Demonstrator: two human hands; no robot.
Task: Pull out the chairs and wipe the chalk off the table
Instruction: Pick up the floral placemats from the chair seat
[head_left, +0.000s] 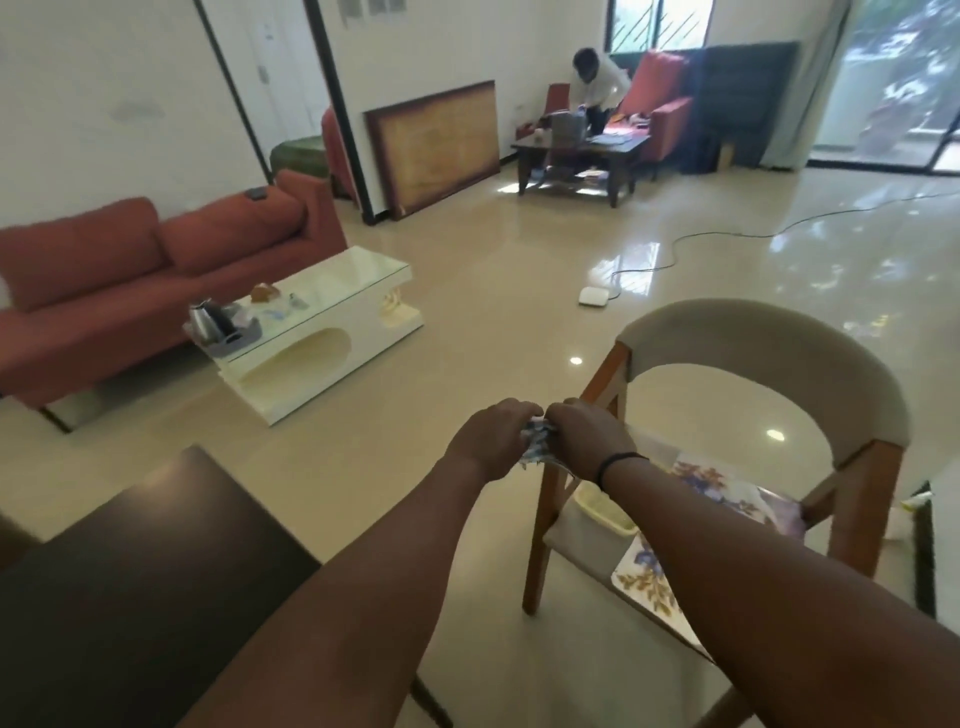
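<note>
Both my forearms reach forward; my left hand (491, 436) and right hand (587, 441) each keep a tight grip on a small bunched blue-white cloth (535, 441) between them, stretched left-to-right above the floor, beside the wooden chair with a curved beige backrest (769, 343), near the dark brown worktop (156, 561).

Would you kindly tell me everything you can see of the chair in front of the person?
The chair has orange-brown wooden legs and a curved, beige padded backrest open beneath. It stands upright on the glossy floor, clear of the dark table. On its pale seat lie a floral tray and a small cream basket. The right forearm crosses over the seat; whether it touches the chair cannot be told.
</note>
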